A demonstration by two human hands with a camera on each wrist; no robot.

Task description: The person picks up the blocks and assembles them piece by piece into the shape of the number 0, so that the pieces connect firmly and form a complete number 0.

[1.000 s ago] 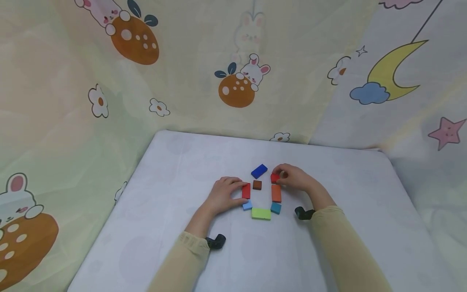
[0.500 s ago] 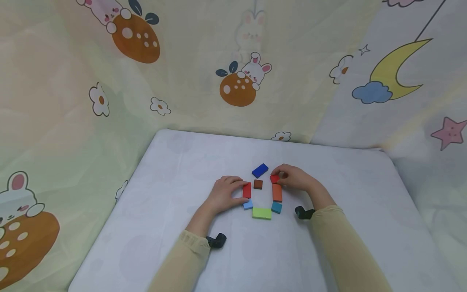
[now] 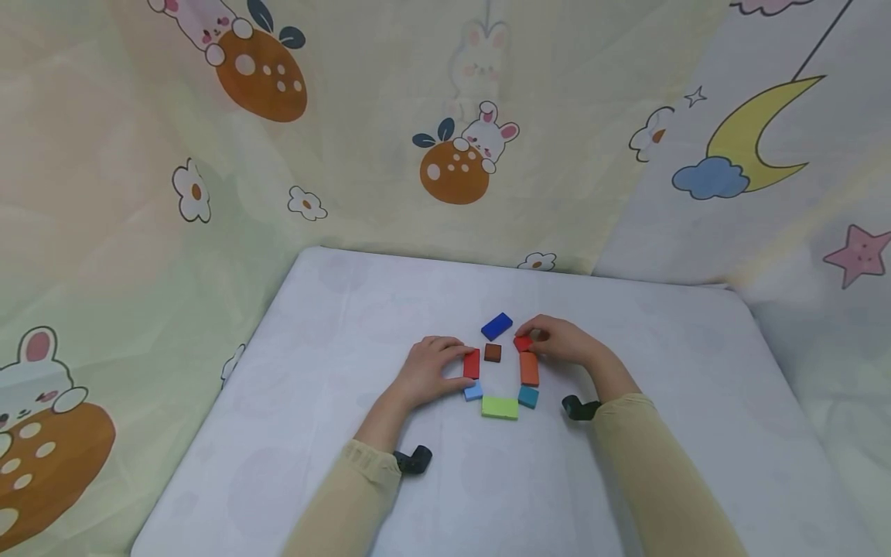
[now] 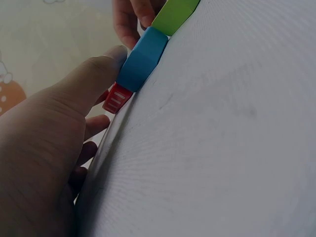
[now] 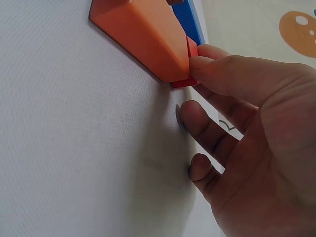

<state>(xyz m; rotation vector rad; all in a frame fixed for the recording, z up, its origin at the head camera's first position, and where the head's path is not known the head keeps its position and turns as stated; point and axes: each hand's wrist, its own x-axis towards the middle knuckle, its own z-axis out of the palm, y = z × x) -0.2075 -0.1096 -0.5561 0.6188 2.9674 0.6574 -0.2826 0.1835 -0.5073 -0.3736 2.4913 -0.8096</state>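
Note:
My left hand [image 3: 433,371] is beside the left row of blocks. Its index fingertip touches the far end of a red rectangular block [image 3: 472,365], and the thumb rests against a light blue block [image 3: 473,391], also seen as a blue block [image 4: 143,59] in the left wrist view. My right hand [image 3: 562,339] pinches a small red block [image 3: 523,343] between thumb and finger, at the far end of an orange block [image 3: 529,369]. In the right wrist view the fingers partly hide this red block [image 5: 183,83].
A lime green block [image 3: 500,408] lies across the near end, with a teal block [image 3: 528,397] at its right. Between the rows sits a small brown block [image 3: 493,353]. Beyond it a dark blue block [image 3: 497,326] lies askew on the white table [image 3: 313,348].
The small red block in my right hand has shifted slightly left against the orange block and turned a little. My left hand and the other blocks keep their places.

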